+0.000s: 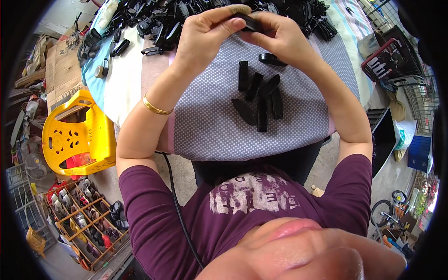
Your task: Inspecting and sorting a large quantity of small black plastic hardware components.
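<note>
Over the far part of the cloth-covered table, my left hand (207,35) and my right hand (284,39) meet around a small black elongated part (251,23). Thumb and fingers of each hand pinch it, the left at one end and the right at the other. Its exact kind cannot be made out. Just below my right hand lies a similar black piece (272,59). Nearer to me, several loose black pieces (262,109) form a small group, some overlapping. Beyond my hands, a wide heap of black parts (161,28) spreads over the table's far side.
The patterned grey cloth (200,130) covers the near table. A round-ended roll (99,71) lies at the left edge. Beside the table stand a yellow plastic chair (79,135) on the left and a dark red-rimmed bin (385,60) on the right. A black cable (172,186) hangs near my left arm.
</note>
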{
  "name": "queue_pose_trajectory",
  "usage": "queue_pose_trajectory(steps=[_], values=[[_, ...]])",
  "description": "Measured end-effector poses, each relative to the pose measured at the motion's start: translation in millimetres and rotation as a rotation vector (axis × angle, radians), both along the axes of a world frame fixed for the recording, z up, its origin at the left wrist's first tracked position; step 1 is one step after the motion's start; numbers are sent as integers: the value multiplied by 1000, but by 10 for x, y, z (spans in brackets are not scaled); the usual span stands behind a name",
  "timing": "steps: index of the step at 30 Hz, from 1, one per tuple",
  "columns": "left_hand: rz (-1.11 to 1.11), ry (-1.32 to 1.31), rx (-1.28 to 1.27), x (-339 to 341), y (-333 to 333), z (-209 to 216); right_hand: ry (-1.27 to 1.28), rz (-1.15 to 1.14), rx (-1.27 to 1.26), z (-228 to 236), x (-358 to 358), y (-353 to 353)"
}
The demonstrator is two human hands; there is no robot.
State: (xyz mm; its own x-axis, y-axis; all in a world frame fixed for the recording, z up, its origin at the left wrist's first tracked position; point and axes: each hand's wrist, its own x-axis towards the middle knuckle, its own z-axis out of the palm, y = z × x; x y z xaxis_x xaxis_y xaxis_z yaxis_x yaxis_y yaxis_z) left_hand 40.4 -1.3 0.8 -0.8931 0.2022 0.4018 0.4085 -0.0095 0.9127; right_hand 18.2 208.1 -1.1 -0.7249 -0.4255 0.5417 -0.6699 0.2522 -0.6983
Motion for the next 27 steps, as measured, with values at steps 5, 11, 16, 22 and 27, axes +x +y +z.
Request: queue_pose_trajectory(steps=[5, 11, 16, 22, 27], values=[[9, 106, -98, 30, 28, 57, 144, 0, 208, 73, 107, 43], [-75, -80, -169, -31, -45, 103, -31, 215, 426, 138, -90, 200], [-137, 50, -759, 168, 48, 263, 74, -300, 263, 220, -649, 725], [-200, 193, -743, -30, 370, 162, 579, -539, 469, -105, -1159, 1176], [96, 651, -994, -351, 523, -198, 247, -513, 416, -36, -1059, 1030]])
